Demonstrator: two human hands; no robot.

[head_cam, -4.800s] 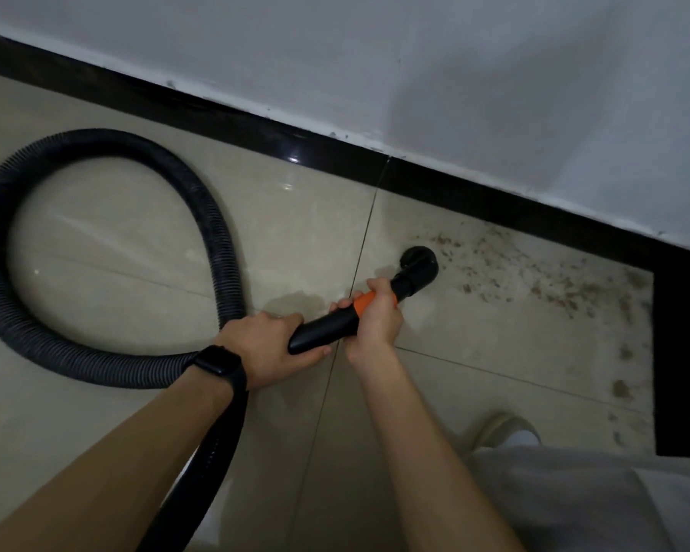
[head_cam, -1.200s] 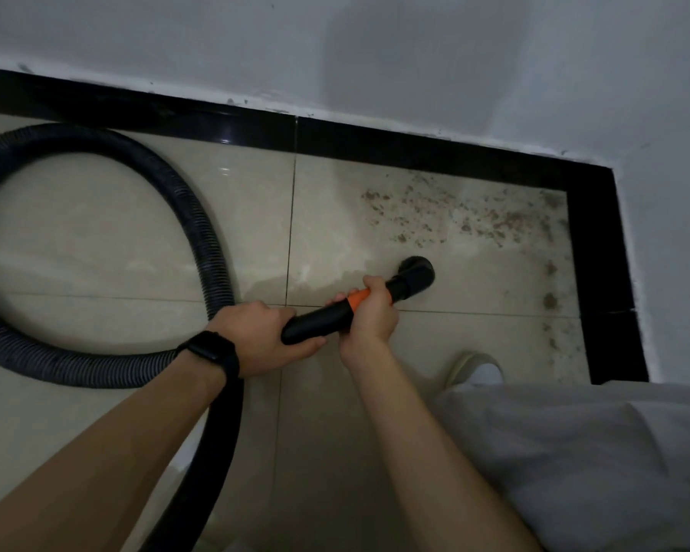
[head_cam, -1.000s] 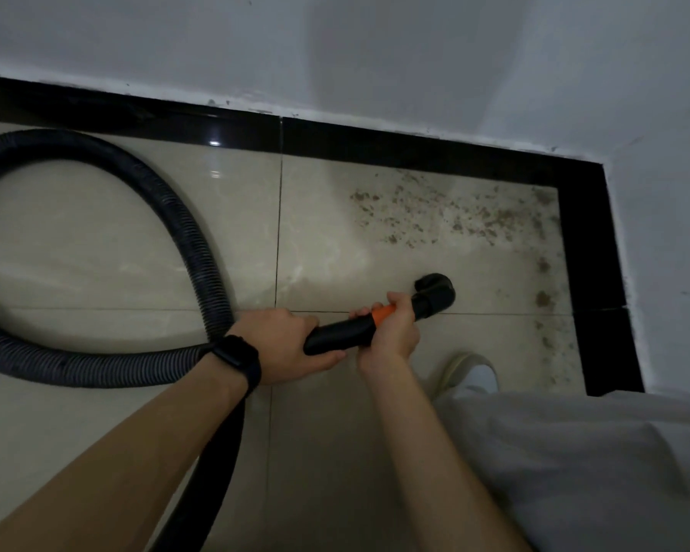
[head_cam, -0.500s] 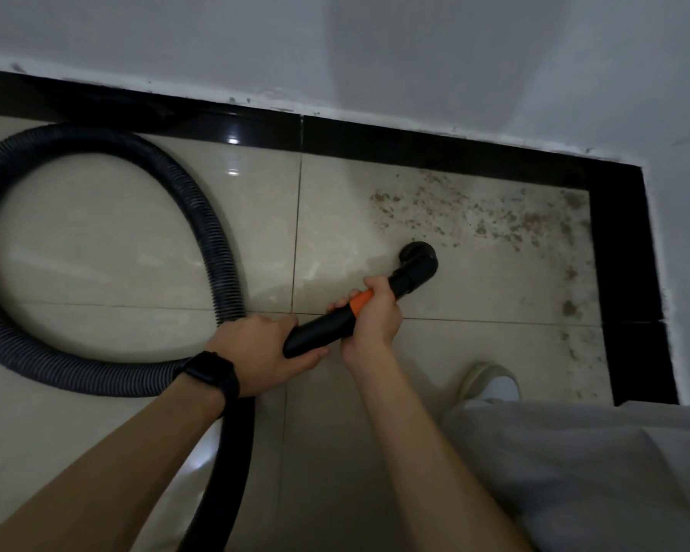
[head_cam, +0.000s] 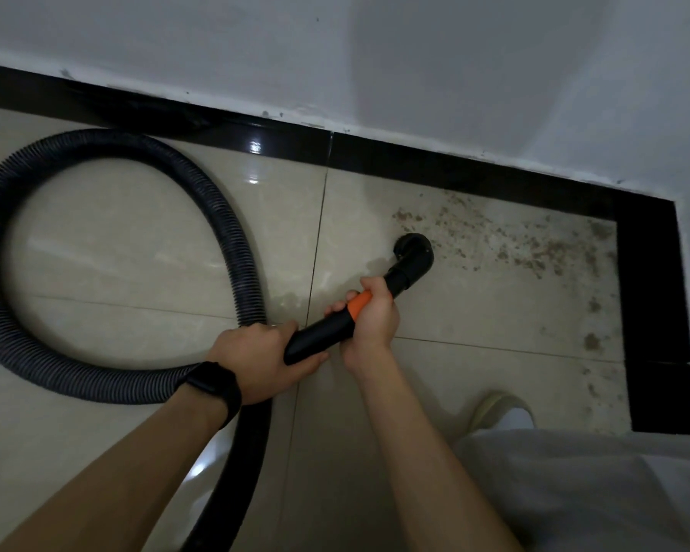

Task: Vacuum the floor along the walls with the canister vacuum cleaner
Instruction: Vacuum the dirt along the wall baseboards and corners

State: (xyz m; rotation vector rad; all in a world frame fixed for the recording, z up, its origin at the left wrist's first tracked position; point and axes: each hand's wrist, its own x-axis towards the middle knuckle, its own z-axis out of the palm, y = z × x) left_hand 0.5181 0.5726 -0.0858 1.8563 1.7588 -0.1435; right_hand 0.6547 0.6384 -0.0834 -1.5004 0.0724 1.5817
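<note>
- We are gripping the black vacuum wand (head_cam: 321, 334) with both hands. Our left hand (head_cam: 263, 362) is wrapping round its rear end, where the hose (head_cam: 238, 253) joins. Our right hand (head_cam: 371, 318) is clenching it farther forward, over the orange band (head_cam: 357, 304).
- The nozzle (head_cam: 413, 253) is sitting on the beige tile floor (head_cam: 136, 241), at the near left edge of the dirt (head_cam: 534, 249) and short of the black baseboard (head_cam: 435, 167).
- A second ago the nozzle was lying back by the tile joint that runs across. Now it is reaching forward into the first crumbs, a little farther than half a second ago.
- Both grips are looking the same as in the earlier frames, with neither hand sliding along the wand.
- The hose is still curling in one big ring on the floor to our left, then passing under our left wrist toward the bottom edge.
- The dirt is still spreading from the nozzle to the corner on the right, along the baseboard and down the side wall.
- A black watch (head_cam: 214, 386) is sitting on our left wrist, and a pale shoe (head_cam: 498, 412) is showing at lower right.
</note>
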